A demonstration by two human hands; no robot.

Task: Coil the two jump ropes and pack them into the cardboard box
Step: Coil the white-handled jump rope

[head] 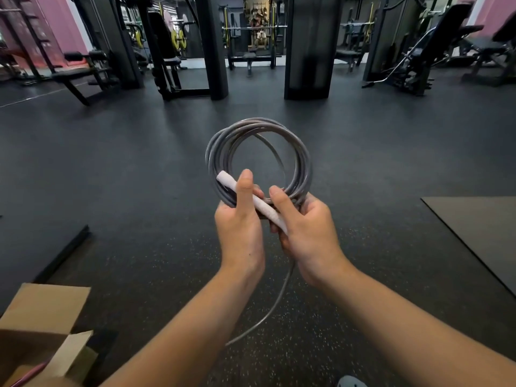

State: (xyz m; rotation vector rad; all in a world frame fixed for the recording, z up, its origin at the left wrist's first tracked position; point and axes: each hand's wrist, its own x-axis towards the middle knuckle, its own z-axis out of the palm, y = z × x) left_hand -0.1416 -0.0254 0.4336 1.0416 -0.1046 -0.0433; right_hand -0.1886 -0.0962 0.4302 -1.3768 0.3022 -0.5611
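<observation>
Hands (pixel 268 219) hide handle (pixel 259 203) end; box (pixel 42 311) cropped.

Both hands raised ahead, close together: left hand (pixel 240 222) thumb up, right hand (pixel 304 230) fingers curled.

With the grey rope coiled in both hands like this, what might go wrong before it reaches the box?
1. A loose tail hangs below the hands; it may drag or snag.
2. The coil is unsecured, held only by the left hand and right hand at the white handle; loosening either could let it spring open.
</observation>
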